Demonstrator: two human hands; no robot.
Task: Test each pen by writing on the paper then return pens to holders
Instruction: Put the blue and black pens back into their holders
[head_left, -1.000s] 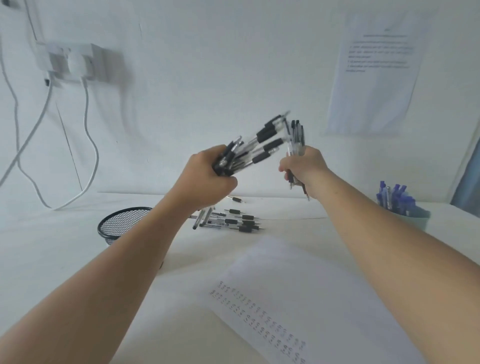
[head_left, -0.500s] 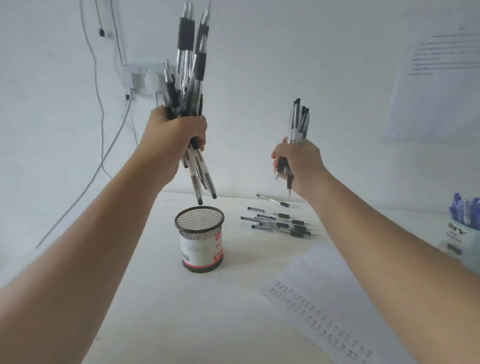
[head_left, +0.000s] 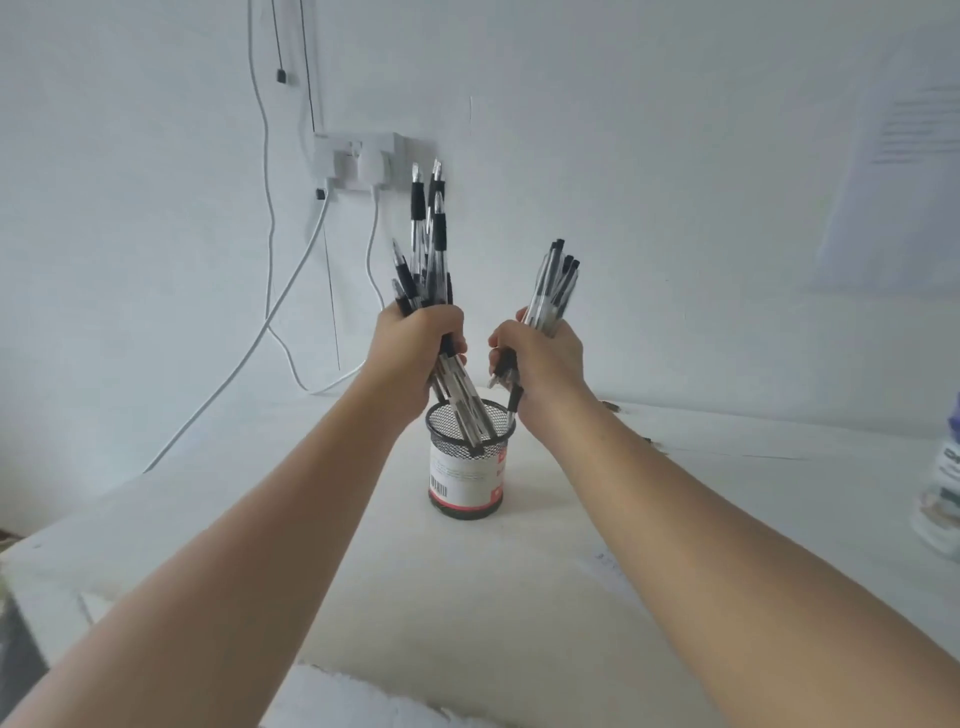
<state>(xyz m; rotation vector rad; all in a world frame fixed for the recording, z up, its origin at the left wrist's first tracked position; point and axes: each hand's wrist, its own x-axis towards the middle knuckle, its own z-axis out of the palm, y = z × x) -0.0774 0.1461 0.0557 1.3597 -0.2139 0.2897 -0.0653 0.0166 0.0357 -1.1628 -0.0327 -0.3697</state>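
My left hand (head_left: 415, 349) grips a big bundle of black pens (head_left: 427, 249), held upright, and their lower ends reach down into the black mesh pen holder (head_left: 467, 483) standing on the white table. Just to the right, my right hand (head_left: 540, 358) holds a smaller bundle of black pens (head_left: 556, 286) close above the holder's right rim. The holder carries a white and red label. A corner of the writing paper (head_left: 608, 564) shows beside my right forearm; the rest of it is hidden.
A wall socket (head_left: 358, 161) with white cables hangs behind the holder. A second pen holder (head_left: 940, 499) sits at the right edge of the table. A printed sheet (head_left: 914, 156) is taped on the wall at upper right. The table's left edge (head_left: 78, 519) drops off nearby.
My left hand has come down and rightward so its pens now dip into the mesh holder. My right hand has moved in next to the holder with its bundle.
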